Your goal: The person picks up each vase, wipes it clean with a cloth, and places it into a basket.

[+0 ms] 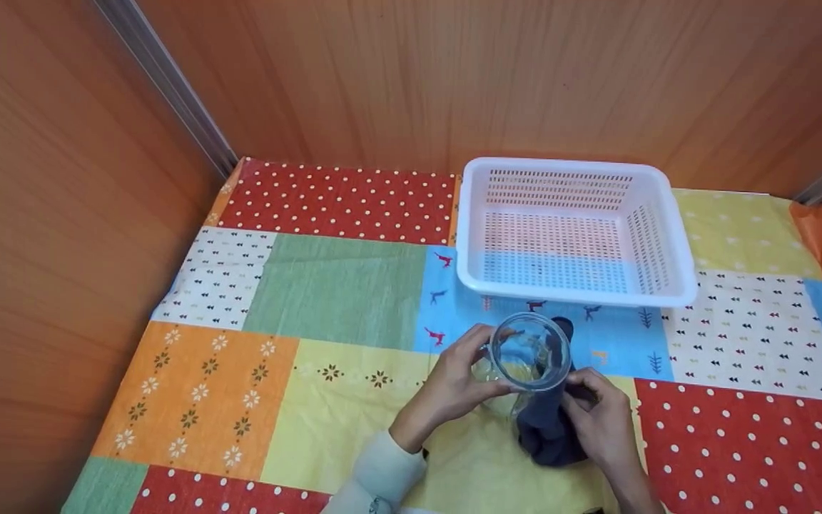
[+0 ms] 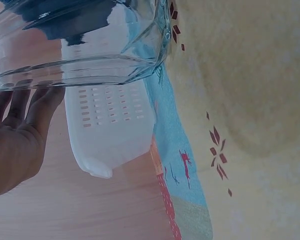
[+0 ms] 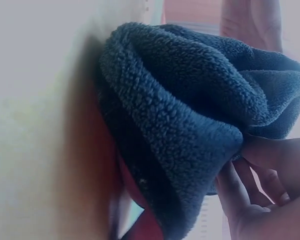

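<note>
A clear glass jar [image 1: 507, 400] with a thick round rim is held over the yellow part of the tablecloth. My left hand [image 1: 450, 382] grips its left side near the rim, fingers behind and thumb in front. On the jar's right side, my right hand [image 1: 604, 421] pinches a dark grey cloth [image 1: 550, 439] that hangs down along the glass. The right wrist view shows the fluffy cloth [image 3: 175, 100] bunched in folds, with thumb and fingers on its edge. Seen from the left wrist, the jar [image 2: 105, 70] has dark cloth behind its wall.
A white plastic basket [image 1: 575, 291] with slotted walls stands just beyond the hands, near the wooden back panel [image 1: 382, 86]. A patchwork tablecloth [image 1: 347, 285] covers the table. Another wooden panel [image 1: 61, 214] rises on the left.
</note>
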`<action>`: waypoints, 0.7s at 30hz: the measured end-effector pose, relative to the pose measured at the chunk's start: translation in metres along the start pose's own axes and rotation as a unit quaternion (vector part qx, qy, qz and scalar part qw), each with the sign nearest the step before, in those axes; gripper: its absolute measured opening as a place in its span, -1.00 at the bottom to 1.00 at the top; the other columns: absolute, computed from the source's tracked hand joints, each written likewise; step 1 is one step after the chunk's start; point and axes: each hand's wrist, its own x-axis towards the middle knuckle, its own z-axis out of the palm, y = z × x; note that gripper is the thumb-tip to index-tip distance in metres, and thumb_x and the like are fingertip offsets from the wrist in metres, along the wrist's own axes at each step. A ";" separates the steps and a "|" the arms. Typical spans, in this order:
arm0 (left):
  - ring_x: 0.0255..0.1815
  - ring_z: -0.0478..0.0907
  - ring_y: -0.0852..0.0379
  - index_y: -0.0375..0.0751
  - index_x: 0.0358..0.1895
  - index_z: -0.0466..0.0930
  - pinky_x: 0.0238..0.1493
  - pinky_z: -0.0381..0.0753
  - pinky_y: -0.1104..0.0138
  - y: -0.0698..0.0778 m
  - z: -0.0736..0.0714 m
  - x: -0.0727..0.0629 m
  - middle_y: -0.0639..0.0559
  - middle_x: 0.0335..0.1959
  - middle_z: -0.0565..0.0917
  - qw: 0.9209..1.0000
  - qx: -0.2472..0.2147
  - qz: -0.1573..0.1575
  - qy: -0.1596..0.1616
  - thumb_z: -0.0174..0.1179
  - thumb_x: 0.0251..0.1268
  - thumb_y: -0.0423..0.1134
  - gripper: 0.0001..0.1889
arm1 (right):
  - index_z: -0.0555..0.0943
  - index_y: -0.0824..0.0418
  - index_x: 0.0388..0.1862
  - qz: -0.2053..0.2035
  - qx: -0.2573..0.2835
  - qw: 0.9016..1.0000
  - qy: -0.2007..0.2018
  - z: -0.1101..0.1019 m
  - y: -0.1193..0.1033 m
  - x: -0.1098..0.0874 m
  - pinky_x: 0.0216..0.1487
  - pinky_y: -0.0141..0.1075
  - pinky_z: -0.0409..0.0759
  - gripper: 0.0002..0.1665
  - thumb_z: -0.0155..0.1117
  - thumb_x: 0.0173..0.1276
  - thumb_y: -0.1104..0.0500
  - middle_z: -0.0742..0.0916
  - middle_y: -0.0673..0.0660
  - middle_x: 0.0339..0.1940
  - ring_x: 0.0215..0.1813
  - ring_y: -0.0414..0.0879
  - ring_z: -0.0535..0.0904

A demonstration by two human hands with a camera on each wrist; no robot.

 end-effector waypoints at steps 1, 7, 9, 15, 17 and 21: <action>0.38 0.53 0.07 -0.14 0.42 0.54 0.44 0.52 0.27 0.000 0.000 0.000 0.03 0.26 0.60 1.000 0.000 0.000 0.000 0.58 0.22 -0.23 -0.31 | 0.69 0.37 -0.27 0.007 -0.002 1.000 -0.004 0.000 0.002 0.001 -0.10 -0.50 0.72 -0.78 0.41 0.24 0.61 0.74 0.19 -0.19 -0.11 -0.31 0.67; 0.39 0.53 0.09 -0.10 0.41 0.55 0.43 0.53 0.27 0.000 0.000 0.000 0.07 0.26 0.60 1.000 0.000 -0.002 0.000 0.58 0.22 -0.21 -0.33 | 0.72 0.34 -0.23 0.031 -0.016 0.999 -0.021 0.001 0.010 0.003 -0.16 -0.51 0.70 -0.78 0.40 0.26 0.59 0.77 0.20 -0.18 -0.13 -0.29 0.66; 0.39 0.51 0.13 -0.10 0.41 0.55 0.43 0.53 0.27 0.000 0.000 0.000 0.08 0.26 0.60 1.000 0.002 -0.003 0.001 0.58 0.22 -0.21 -0.33 | 0.72 0.34 -0.24 0.028 -0.016 0.999 -0.024 0.001 0.012 0.003 -0.17 -0.50 0.70 -0.78 0.41 0.26 0.59 0.77 0.20 -0.19 -0.13 -0.23 0.68; 0.40 0.50 0.14 -0.14 0.40 0.54 0.43 0.54 0.24 0.002 0.000 0.000 0.06 0.27 0.60 1.000 0.006 -0.007 0.003 0.58 0.22 -0.23 -0.33 | 0.71 0.32 -0.26 0.015 -0.031 0.999 -0.021 0.003 0.016 0.003 -0.16 -0.50 0.68 -0.77 0.41 0.24 0.59 0.78 0.19 -0.20 -0.16 -0.20 0.67; 0.40 0.50 0.14 -0.15 0.40 0.54 0.43 0.54 0.24 0.001 0.000 -0.001 0.05 0.27 0.60 1.000 0.008 -0.008 0.003 0.58 0.22 -0.23 -0.33 | 0.71 0.32 -0.25 0.019 -0.036 0.999 -0.019 0.003 0.014 0.002 -0.13 -0.48 0.70 -0.77 0.40 0.26 0.59 0.78 0.20 -0.18 -0.15 -0.20 0.67; 0.39 0.51 0.14 -0.16 0.39 0.54 0.41 0.55 0.25 0.001 0.000 0.000 0.05 0.27 0.60 1.000 0.010 -0.008 0.004 0.58 0.22 -0.23 -0.34 | 0.72 0.34 -0.21 0.024 -0.030 0.999 -0.014 0.003 0.007 0.000 -0.12 -0.46 0.72 -0.79 0.38 0.30 0.58 0.77 0.23 -0.13 -0.12 -0.26 0.66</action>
